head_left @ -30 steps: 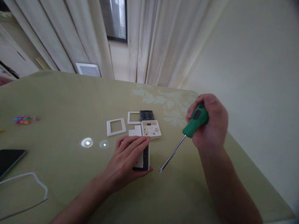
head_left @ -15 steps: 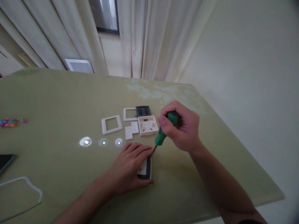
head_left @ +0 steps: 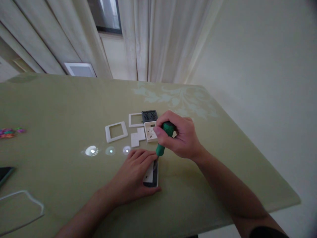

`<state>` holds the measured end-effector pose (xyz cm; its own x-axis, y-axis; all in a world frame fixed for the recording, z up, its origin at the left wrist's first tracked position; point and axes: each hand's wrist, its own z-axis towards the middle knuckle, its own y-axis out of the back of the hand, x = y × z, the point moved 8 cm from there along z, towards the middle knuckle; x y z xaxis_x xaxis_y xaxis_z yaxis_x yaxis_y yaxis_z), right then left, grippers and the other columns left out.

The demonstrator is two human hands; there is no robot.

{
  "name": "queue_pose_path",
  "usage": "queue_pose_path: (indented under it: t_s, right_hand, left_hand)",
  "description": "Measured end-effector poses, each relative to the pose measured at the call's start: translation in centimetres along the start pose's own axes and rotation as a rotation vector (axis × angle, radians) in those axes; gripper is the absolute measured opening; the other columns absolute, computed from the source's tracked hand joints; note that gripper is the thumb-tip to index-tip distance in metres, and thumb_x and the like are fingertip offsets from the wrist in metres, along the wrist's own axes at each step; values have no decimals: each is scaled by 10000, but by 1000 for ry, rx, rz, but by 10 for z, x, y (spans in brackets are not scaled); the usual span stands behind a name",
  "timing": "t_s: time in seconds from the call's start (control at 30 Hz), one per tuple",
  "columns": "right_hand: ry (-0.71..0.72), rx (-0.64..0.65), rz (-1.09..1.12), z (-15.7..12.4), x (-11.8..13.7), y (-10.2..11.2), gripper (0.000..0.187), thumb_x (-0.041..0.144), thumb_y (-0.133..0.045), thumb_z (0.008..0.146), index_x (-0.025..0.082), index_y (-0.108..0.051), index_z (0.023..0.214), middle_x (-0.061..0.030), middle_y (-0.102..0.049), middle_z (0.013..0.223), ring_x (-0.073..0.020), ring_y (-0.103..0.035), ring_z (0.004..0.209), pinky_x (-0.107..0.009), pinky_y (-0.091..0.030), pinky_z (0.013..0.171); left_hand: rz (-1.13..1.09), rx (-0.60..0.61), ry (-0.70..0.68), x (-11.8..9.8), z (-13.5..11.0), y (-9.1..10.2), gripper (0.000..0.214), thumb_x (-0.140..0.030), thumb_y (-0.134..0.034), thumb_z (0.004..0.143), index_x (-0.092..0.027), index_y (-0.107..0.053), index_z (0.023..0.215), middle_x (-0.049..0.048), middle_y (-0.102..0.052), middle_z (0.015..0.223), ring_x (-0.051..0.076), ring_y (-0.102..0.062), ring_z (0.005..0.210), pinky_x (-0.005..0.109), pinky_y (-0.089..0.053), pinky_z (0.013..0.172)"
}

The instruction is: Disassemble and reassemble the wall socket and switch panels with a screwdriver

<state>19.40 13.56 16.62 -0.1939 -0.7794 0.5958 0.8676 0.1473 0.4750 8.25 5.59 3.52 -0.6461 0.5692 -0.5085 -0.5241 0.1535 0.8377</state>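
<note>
Right hand [head_left: 183,135] fingers curl tight round a green-handled screwdriver [head_left: 160,149], its shaft slanting down to a black-and-white wall-plate module [head_left: 155,178] — held beneath the left hand [head_left: 133,173], fingers together over it, thumb along its near edge. Beyond the left fingers, on the worktop [head_left: 74,105], lie two white plates [head_left: 135,140], a mounting box [head_left: 148,136] and a white frame [head_left: 107,134].

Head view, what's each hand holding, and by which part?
The right hand grips the screwdriver by its green handle. The left hand holds the plate, thumb along its near edge, fingers over its far part.
</note>
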Motion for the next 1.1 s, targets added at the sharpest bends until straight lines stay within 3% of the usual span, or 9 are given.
queue_pose_path:
  t_s: [0.27,0.43,0.87,1.1]
  right_hand:
    - [-63,1,43,4,-12,2,121,236,-717,944,205,-643,854,82,-549,664,-65,-461,559,-205,-374,552]
    - [-29,-50,66,4,-5,8,124,234,-714,953,207,-641,856,70,-581,707,-68,-474,585,-207,-383,568]
    - [54,-11,19,-1,6,2,95,199,-735,919,206,-652,876,66,-611,723,-61,-490,592,-194,-404,593]
    - [19,-18,-6,0,0,2,107,252,-713,953,209,-654,874,55,-612,723,-71,-487,588,-202,-409,591]
  left_hand:
    - [0,7,-18,0,1,0,868,-486,-921,777,-200,-498,1477,137,-674,1428,374,-597,1257,544,-416,1098]
    - [-10,2,-12,0,0,1,849,-499,-914,774,-203,-524,1467,135,-690,1402,372,-612,1238,538,-435,1078]
    - [-8,-3,1,0,1,2,802,-512,-897,793,-204,-550,1447,144,-696,1381,385,-610,1242,564,-437,1084]
    - [-17,7,2,-1,1,2,824,-479,-908,780,-226,-530,1467,139,-691,1402,384,-612,1248,561,-440,1085]
